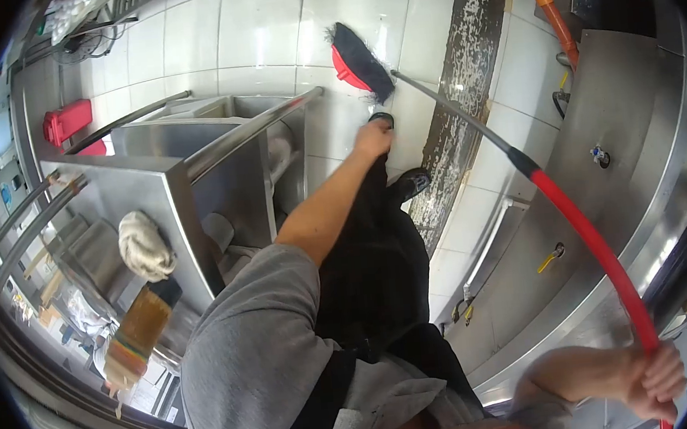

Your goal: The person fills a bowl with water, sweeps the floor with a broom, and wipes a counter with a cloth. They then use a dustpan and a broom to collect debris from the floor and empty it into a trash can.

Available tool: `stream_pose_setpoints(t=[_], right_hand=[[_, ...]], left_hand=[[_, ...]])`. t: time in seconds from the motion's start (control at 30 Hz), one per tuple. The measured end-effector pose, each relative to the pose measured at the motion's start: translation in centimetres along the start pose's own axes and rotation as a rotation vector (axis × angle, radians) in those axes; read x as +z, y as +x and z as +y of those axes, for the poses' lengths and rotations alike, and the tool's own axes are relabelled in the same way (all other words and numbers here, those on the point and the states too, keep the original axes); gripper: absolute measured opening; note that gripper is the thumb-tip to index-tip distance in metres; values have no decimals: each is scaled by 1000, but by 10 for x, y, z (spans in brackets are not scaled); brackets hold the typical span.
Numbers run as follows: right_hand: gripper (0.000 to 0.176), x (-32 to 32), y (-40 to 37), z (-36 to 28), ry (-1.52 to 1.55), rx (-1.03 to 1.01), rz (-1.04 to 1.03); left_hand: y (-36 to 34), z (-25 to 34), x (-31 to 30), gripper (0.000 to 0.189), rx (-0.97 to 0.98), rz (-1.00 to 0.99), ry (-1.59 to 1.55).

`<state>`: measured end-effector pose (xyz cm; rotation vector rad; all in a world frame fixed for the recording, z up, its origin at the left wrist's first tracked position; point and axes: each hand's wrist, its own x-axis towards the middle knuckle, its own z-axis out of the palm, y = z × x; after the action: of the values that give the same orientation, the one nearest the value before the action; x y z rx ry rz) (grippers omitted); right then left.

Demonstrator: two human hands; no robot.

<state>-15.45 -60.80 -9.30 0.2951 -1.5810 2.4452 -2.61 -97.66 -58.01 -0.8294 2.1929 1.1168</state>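
Note:
My left arm reaches forward, and my left hand [374,139] has its fingers curled beside a black shoe tip [382,119]; what it holds, if anything, is hidden. At the lower right my right hand [656,381] is wrapped round the red part of a long pole [588,230]. The pole turns grey further up and ends beside a broom head [363,62] with dark bristles and a red body, which lies on the tiled floor just beyond my left hand.
A steel unit with rails [250,133] stands at the left, with a cloth [146,246] and a brush [137,335] on it. Steel equipment [554,188] with yellow-handled valves lines the right. A worn floor strip [465,65] and an orange pipe [559,20] are ahead.

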Motion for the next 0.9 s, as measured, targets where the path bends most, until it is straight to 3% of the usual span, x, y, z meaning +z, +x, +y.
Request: stream_pose_setpoints(t=[0.07, 0.13, 0.17, 0.27, 0.37, 0.43, 0.6, 0.67, 0.8, 0.9], right_hand=[[46, 9, 21, 2, -85, -11, 31], [45, 22, 36, 26, -76, 7, -222], [47, 23, 45, 38, -106, 26, -215], [51, 28, 63, 83, -89, 61, -218], [47, 26, 68, 115, -298, -75, -45], [46, 16, 72, 110, -344, -83, -74], [40, 0, 41, 160, -495, -69, -67], [42, -27, 29, 192, -487, -160, 296], [45, -37, 24, 205, -377, -102, 202], [45, -25, 23, 227, -353, -137, 261]], left_hand=[[40, -80, 16, 33, -37, 15, 124], [82, -125, 19, 34, -224, -73, 120], [106, -153, 27, 34, -237, -22, 66], [165, -176, 30, 36, -376, 43, -79], [199, -156, 14, 39, -528, 61, -227], [225, -168, 31, 40, -606, 60, -296], [282, -188, 59, 46, -860, 325, -823], [307, -204, 74, 54, -799, 357, -977], [326, -221, 85, 63, -778, 340, -1044], [328, -199, 78, 54, -812, 291, -1227]])
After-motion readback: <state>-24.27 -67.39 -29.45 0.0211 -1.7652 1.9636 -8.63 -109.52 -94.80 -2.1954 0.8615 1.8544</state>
